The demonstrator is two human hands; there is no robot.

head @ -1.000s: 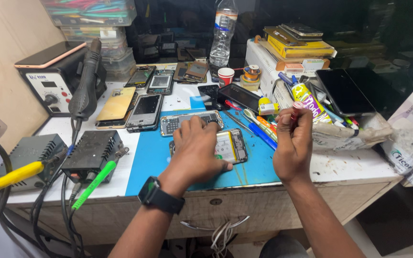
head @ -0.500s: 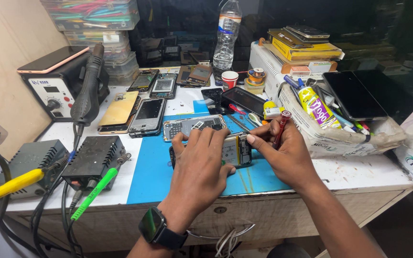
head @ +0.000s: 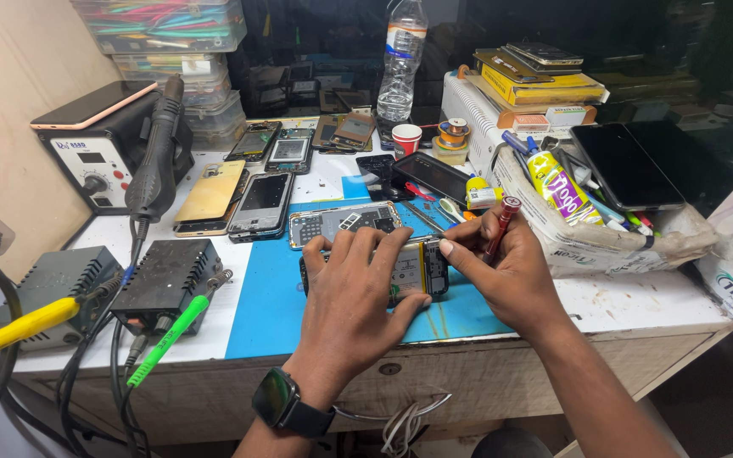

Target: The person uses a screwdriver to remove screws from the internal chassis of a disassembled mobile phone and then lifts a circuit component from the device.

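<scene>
left hand [head: 356, 293] presses flat, grip open, on the opened phone [head: 417, 267] near the front edge of the bench [head: 638, 297]. right hand [head: 506, 271] grips the screwdriver [head: 502, 222]; hold it upright, turn gently.

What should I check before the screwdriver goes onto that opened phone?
1. Opened phone flat on the blue mat: ok.
2. Left hand pressing it down: ok.
3. Red-capped screwdriver gripped in right hand: ok.
4. Tip seated on a screw: cannot tell, hidden by the fingers.
5. Second opened phone lying just behind, apart from the hands: ok.
6. Loose screws on the mat: cannot tell.
</scene>
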